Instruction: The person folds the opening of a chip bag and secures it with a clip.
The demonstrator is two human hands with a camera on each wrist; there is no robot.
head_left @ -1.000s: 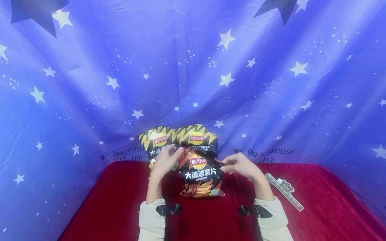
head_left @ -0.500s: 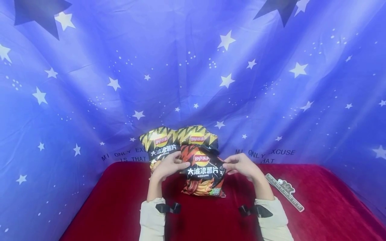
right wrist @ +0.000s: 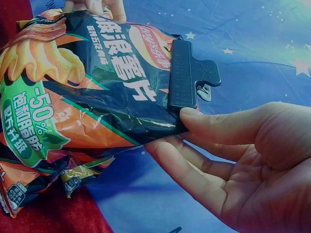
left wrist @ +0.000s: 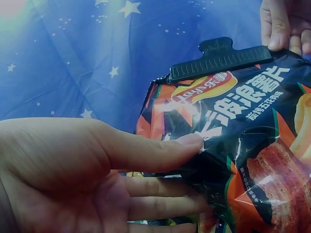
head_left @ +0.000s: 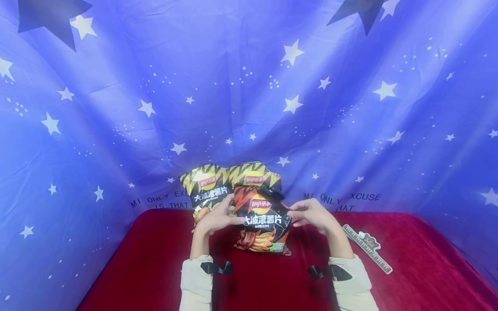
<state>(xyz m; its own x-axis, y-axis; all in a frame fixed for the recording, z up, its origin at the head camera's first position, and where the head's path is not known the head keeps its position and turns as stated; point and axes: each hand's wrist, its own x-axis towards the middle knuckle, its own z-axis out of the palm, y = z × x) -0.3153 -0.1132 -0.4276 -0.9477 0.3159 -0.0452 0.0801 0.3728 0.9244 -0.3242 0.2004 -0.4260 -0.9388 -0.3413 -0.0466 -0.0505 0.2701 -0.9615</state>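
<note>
An orange-and-black bag of potato chips [head_left: 264, 235] stands upright on the table, its front facing me. A black bag clip [left wrist: 221, 60] sits across its top edge in both wrist views. With the thumb over the front and the fingers behind, my left hand [head_left: 218, 217] holds the bag's left side. My right hand [head_left: 314, 214] pinches its upper right corner, the thumb close to the end of the clip in the right wrist view. Behind stand two yellow-and-black chip bags, a left one [head_left: 206, 190] and a right one [head_left: 253, 172]; the orange bag partly hides the right one.
A pale clip [head_left: 367, 247], shaped like a ruler with a handle, lies on the right of the table. Red velvet cloth [head_left: 416, 259] covers the tabletop. Blue star-printed fabric [head_left: 249, 86] hangs behind and at both sides.
My left hand has slid down from the bag's upper left corner to its left side. The orange bag has shifted slightly right. My right hand keeps its hold on the corner.
</note>
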